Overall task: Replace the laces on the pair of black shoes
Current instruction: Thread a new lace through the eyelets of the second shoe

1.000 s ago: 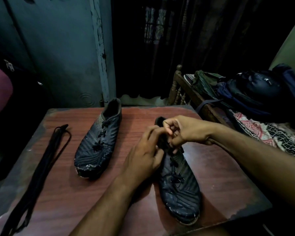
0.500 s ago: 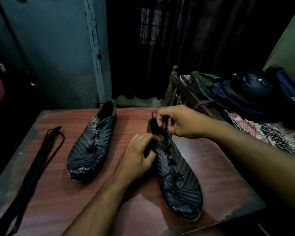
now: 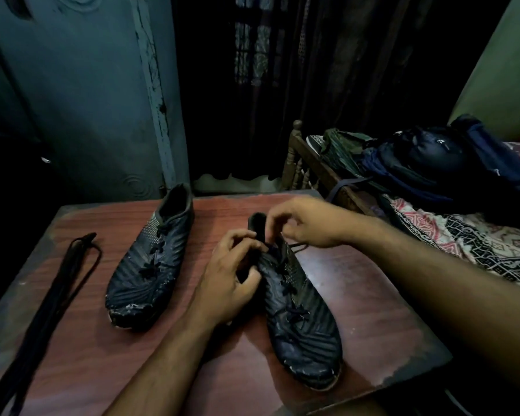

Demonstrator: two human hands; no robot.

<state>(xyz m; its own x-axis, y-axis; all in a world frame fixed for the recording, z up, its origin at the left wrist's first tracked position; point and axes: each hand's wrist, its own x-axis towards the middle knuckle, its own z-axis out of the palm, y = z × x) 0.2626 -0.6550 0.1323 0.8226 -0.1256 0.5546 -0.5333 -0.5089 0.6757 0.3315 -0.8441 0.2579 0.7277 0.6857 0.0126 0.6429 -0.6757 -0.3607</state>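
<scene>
Two worn black shoes lie on a reddish wooden table (image 3: pixel 373 310), toes toward me. The left shoe (image 3: pixel 150 265) is laced and untouched. My left hand (image 3: pixel 231 271) grips the upper side of the right shoe (image 3: pixel 297 319) near its top eyelets. My right hand (image 3: pixel 309 223) hovers over that shoe's collar, its fingers pinching the old black lace there. A loose end of that lace (image 3: pixel 300 246) trails onto the table to the right. A bundle of long black replacement laces (image 3: pixel 54 289) lies along the table's left side.
A bed with a carved wooden rail (image 3: pixel 315 166) stands close to the table's right edge, piled with dark bags (image 3: pixel 427 163) and a patterned cloth (image 3: pixel 478 238). A teal door and dark curtain close off the back.
My right hand has come down from above the collar to the top eyelets, and a loose lace end now lies on the table to the right. The view has tilted down a little.
</scene>
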